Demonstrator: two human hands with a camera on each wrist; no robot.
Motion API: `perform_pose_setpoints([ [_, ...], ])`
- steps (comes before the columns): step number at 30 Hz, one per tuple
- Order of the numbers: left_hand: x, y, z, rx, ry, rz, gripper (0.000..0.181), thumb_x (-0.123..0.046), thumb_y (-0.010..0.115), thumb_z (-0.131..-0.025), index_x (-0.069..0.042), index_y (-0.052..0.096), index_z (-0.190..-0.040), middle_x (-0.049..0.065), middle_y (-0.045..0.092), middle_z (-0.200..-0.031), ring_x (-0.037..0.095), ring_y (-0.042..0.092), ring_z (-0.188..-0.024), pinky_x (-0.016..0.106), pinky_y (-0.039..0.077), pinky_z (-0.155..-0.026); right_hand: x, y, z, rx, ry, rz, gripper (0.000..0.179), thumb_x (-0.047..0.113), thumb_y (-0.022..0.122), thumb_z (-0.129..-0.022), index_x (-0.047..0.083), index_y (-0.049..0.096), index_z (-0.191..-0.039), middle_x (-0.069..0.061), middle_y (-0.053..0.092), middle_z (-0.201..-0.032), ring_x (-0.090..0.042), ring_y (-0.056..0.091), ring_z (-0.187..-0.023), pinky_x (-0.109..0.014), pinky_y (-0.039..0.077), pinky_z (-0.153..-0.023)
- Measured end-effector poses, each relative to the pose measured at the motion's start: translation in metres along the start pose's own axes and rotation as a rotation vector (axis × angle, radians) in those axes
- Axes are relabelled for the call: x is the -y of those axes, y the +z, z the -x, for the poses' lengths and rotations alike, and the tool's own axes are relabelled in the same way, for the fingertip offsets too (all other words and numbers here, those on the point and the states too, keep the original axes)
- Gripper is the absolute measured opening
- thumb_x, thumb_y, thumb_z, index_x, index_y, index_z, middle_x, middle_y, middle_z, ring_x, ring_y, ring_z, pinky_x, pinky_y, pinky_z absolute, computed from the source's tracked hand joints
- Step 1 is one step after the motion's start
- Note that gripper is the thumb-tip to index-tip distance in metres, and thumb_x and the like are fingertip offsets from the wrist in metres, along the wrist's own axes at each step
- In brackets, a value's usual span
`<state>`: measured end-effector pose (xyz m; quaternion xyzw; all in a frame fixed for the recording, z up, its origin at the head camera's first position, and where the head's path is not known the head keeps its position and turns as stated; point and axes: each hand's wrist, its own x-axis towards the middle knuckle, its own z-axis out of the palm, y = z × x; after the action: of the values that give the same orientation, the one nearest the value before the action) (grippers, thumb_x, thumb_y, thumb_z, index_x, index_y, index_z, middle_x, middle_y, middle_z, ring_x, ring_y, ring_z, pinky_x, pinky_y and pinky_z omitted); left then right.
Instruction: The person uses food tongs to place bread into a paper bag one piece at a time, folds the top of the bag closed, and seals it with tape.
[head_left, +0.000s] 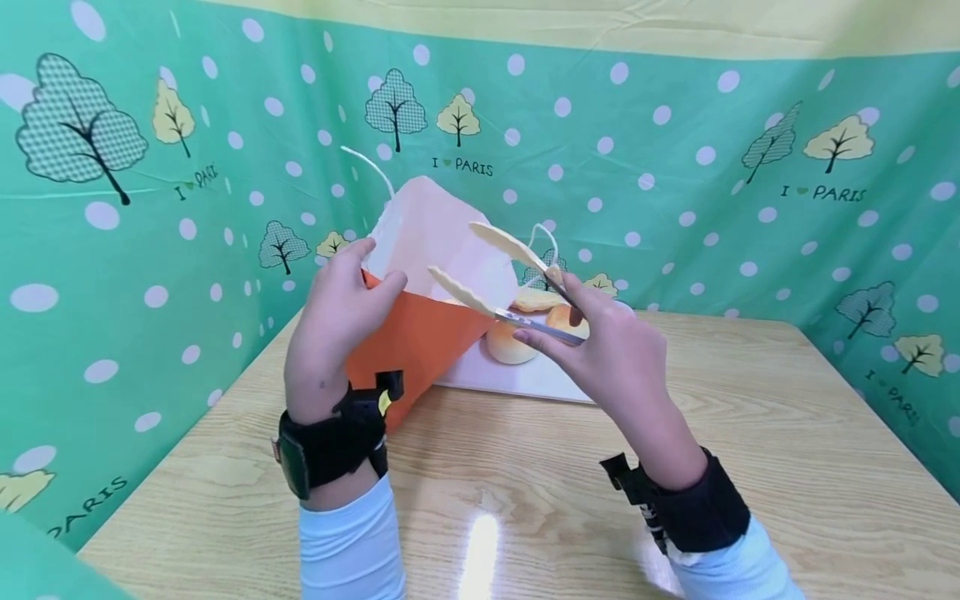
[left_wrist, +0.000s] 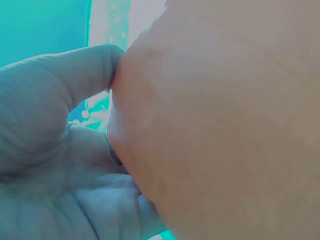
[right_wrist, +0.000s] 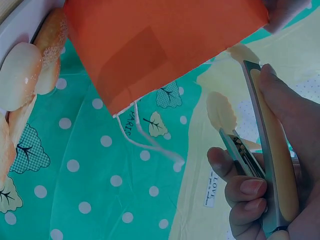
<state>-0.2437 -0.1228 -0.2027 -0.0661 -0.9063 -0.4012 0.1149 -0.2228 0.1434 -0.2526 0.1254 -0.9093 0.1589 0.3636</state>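
My left hand [head_left: 337, 304] pinches the rim of an orange paper bag [head_left: 408, 350] with a white inside and white string handles. The bag leans over, its mouth facing up and right. In the left wrist view, thumb and fingers [left_wrist: 85, 70] lie on either side of the bag's edge. My right hand [head_left: 618, 354] grips a pair of serving tongs [head_left: 508, 243] with pale scalloped ends and metal-edged handles. Spread apart, the tong ends sit at the bag's mouth with nothing between them. The bag's contents are hidden.
Behind the bag, a white tray [head_left: 480, 375] on the wooden table [head_left: 480, 467] bears several breads, among them a round bun [head_left: 512, 343]. Long and round breads [right_wrist: 20, 75] also show in the right wrist view. A green patterned cloth [head_left: 675, 167] hangs around the table.
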Motion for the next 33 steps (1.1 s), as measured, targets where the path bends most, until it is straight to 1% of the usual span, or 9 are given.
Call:
perform_pose_setpoints([
  [7,-0.002,0.000,0.001,0.010,-0.005,0.070,0.062,-0.027,0.048,-0.091,-0.007,0.027,-0.146,-0.003,0.028,-0.051,0.017,0.030,-0.041,0.030,0.031,-0.048,-0.012,-0.011,-0.004,-0.032,0.038,-0.010,0.074,0.066,0.066,-0.069,0.028,0.054,-0.131,0.007,0.051,-0.074,-0.013,0.035,-0.048,-0.030,0.023,-0.038],
  [11,0.001,-0.002,-0.001,0.006,-0.042,0.107,0.063,-0.027,0.047,-0.092,-0.006,0.024,-0.147,-0.003,0.028,-0.052,0.016,0.030,-0.042,0.030,0.031,-0.049,-0.021,-0.018,-0.007,-0.050,0.065,-0.004,0.074,0.065,0.065,-0.070,0.026,0.054,-0.131,0.004,0.053,-0.073,-0.016,0.034,-0.047,-0.030,0.023,-0.039],
  [17,0.009,-0.005,-0.006,-0.011,-0.107,0.106,0.064,-0.027,0.042,-0.094,-0.004,0.017,-0.148,-0.003,0.029,-0.052,0.016,0.031,-0.042,0.028,0.032,-0.047,-0.035,-0.028,-0.010,-0.089,0.135,0.006,0.069,0.065,0.065,-0.070,0.019,0.060,-0.121,-0.001,0.057,-0.073,-0.020,0.041,-0.049,-0.032,0.026,-0.040],
  [20,0.012,-0.004,-0.007,-0.044,-0.109,0.098,0.062,-0.026,0.038,-0.095,-0.003,0.017,-0.148,0.001,0.037,-0.063,0.017,0.032,-0.040,0.027,0.033,-0.045,-0.041,-0.033,-0.011,-0.056,0.221,0.033,0.072,0.068,0.061,-0.072,0.016,0.058,-0.122,-0.004,0.058,-0.077,-0.023,0.045,-0.053,-0.033,0.027,-0.041],
  [23,0.013,-0.004,-0.009,-0.088,-0.116,0.079,0.061,-0.027,0.035,-0.094,-0.002,0.018,-0.147,0.007,0.045,-0.075,0.017,0.033,-0.038,0.027,0.034,-0.044,-0.046,-0.035,-0.011,0.024,0.314,0.073,0.082,0.075,0.053,-0.072,0.014,0.054,-0.126,-0.006,0.059,-0.081,-0.027,0.050,-0.060,-0.034,0.030,-0.043],
  [25,0.013,-0.003,-0.010,-0.115,-0.136,0.066,0.062,-0.028,0.036,-0.094,-0.003,0.018,-0.148,0.006,0.046,-0.074,0.018,0.033,-0.039,0.027,0.034,-0.044,-0.049,-0.035,-0.011,0.089,0.360,0.099,0.087,0.079,0.049,-0.070,0.012,0.054,-0.124,-0.008,0.059,-0.083,-0.028,0.053,-0.065,-0.036,0.032,-0.045],
  [28,0.013,-0.004,-0.010,-0.141,-0.167,0.049,0.065,-0.031,0.038,-0.092,-0.004,0.017,-0.148,0.001,0.037,-0.054,0.018,0.033,-0.040,0.028,0.034,-0.046,-0.054,-0.033,-0.013,0.157,0.400,0.118,0.086,0.083,0.045,-0.067,0.010,0.056,-0.112,-0.010,0.059,-0.082,-0.029,0.053,-0.067,-0.037,0.032,-0.047],
  [30,0.014,-0.004,-0.011,-0.153,-0.177,0.042,0.067,-0.033,0.039,-0.092,-0.004,0.017,-0.148,-0.002,0.031,-0.052,0.018,0.034,-0.041,0.028,0.035,-0.049,-0.056,-0.030,-0.014,0.152,0.410,0.102,0.081,0.083,0.045,-0.067,0.010,0.054,-0.102,-0.009,0.058,-0.082,-0.028,0.051,-0.065,-0.037,0.031,-0.047],
  [33,0.015,-0.004,-0.012,-0.158,-0.175,0.040,0.068,-0.033,0.040,-0.091,-0.003,0.017,-0.148,-0.001,0.031,-0.053,0.018,0.034,-0.043,0.029,0.035,-0.051,-0.058,-0.024,-0.015,0.090,0.406,0.042,0.076,0.081,0.048,-0.068,0.012,0.054,-0.101,-0.006,0.058,-0.083,-0.026,0.049,-0.064,-0.036,0.030,-0.049],
])
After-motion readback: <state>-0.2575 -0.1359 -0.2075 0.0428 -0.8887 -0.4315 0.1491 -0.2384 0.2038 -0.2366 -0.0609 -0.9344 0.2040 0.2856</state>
